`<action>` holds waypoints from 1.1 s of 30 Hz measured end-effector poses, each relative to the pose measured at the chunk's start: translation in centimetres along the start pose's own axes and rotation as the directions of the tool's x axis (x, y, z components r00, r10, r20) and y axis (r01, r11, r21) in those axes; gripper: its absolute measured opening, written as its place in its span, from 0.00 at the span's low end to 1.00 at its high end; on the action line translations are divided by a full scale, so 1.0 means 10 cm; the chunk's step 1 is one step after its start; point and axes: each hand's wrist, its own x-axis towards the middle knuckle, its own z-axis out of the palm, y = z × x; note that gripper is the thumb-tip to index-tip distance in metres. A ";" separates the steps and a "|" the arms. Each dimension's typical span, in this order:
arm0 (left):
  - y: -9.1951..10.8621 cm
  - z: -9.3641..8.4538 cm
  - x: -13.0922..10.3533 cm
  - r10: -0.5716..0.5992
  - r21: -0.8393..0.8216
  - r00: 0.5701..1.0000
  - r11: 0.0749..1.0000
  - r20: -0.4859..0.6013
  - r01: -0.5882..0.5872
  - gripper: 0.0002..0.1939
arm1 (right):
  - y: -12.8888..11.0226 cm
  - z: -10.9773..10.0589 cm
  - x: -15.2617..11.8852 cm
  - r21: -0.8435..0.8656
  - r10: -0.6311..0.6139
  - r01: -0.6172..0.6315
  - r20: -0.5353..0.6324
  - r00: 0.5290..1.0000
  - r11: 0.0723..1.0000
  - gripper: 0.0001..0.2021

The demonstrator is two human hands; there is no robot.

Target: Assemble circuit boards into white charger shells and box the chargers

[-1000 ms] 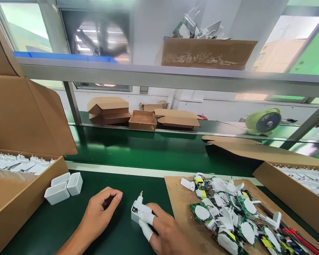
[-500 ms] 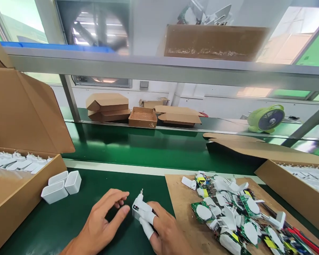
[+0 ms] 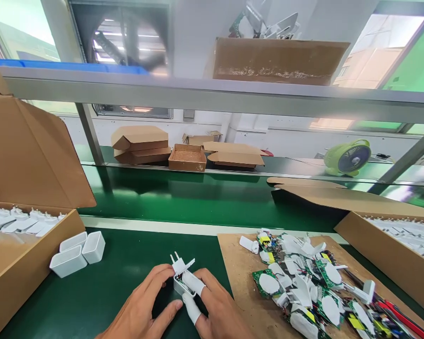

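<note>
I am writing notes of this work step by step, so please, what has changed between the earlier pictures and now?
The left hand moved right to the white plug unit and now appears to touch its pin end. The unit has turned, so both pins show clearly. Nothing was visibly let go. The right hand still holds it; the white cases and circuit-board pile stayed put.
</note>
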 end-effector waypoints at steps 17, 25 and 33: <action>0.07 0.21 -0.07 0.093 -0.112 0.982 0.987 -0.166 -0.113 0.34 | -0.30 0.09 0.16 0.957 0.324 -0.268 0.289 0.901 -0.109 0.22; 0.08 0.12 0.01 0.182 0.042 0.980 0.983 -0.076 -0.180 0.41 | 0.00 0.18 0.09 0.724 0.375 -0.188 -0.104 0.921 0.663 0.17; -0.07 0.27 -0.08 0.083 0.095 0.995 0.992 -0.046 -0.079 0.30 | 0.10 0.23 -0.06 0.073 0.051 -0.024 -0.393 0.918 0.997 0.26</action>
